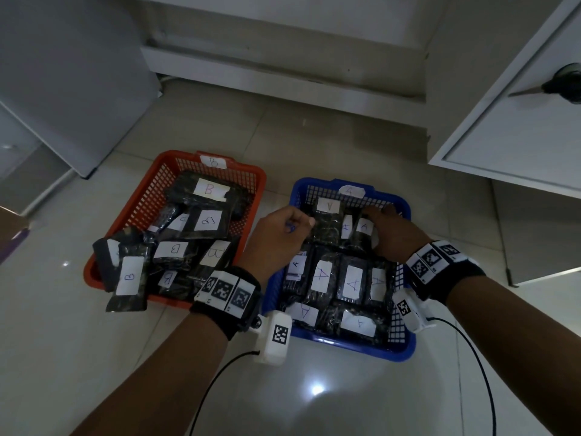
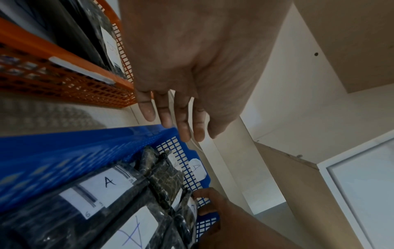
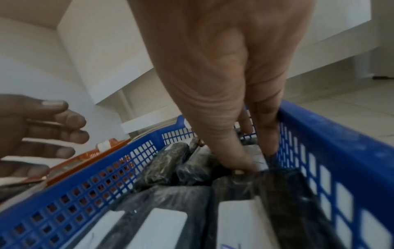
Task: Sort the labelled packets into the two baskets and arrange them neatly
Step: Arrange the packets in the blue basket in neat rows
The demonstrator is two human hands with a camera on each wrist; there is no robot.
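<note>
At the frame's centre right, the right hand (image 1: 391, 232) has its grip pinched on an A-labelled packet (image 1: 363, 229) in the blue basket (image 1: 397, 349). Left hand (image 1: 279, 237) hovers slack, fingers relaxed, holding nothing, between it and the orange basket (image 1: 132, 212) of B packets (image 1: 207, 220).

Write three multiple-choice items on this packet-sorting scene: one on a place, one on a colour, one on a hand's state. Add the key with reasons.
1. Where is the right hand?
A. in the far right corner of the blue basket
B. in the orange basket
C. on the floor

2. Which colour is the basket tagged B?
A. blue
B. green
C. orange

3. How is the left hand?
A. gripping a packet
B. empty, fingers straight
C. holding a basket rim

Key: 1 A, its fingers reach down among the A packets by the right wall; 2 C, the B tag sits on the orange rim; 3 B, the left wrist view shows extended fingers holding nothing.
</note>
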